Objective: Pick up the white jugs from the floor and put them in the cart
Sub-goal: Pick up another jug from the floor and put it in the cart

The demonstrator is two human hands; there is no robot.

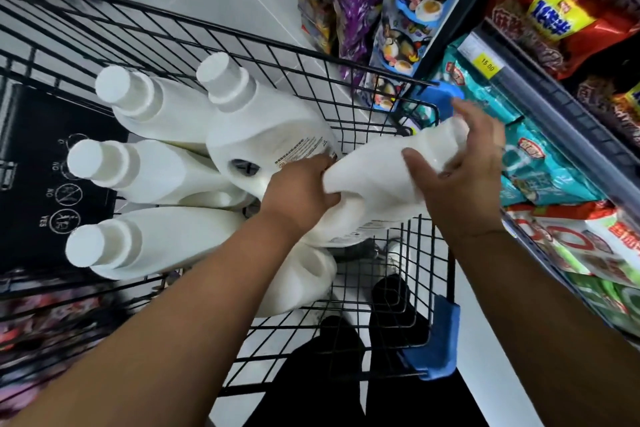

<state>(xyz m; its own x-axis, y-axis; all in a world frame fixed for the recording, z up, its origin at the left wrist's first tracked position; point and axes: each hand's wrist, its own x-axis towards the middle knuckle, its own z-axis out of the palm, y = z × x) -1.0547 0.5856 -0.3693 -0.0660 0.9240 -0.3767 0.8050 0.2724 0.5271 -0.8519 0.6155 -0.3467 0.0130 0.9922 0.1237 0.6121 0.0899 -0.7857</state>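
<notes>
**Jug going into the cart, two-handed**

The held jug is tilted with its cap end up and to the right. It hangs over the near right corner of the cart and is not yet set down.

- **Left hand**: grips the handle, fingers curled through the loop.
- **Right hand**: holds the neck, thumb on the body, the rest round the cap end. It is blurred, so I cannot tell how tight the wrap is.
- **Cart load:** four stowed jugs fill the left and centre, caps toward the camera. A low jug lies right under the held one.

Best move, as I judge it: bring the base down into the gap beside the stowed jugs. The handle grip carries the weight and the right hand only steers.

Risk: the base lands on the low jug and tips. The snack shelf is close on the right, so keep the cap end off it.
</notes>
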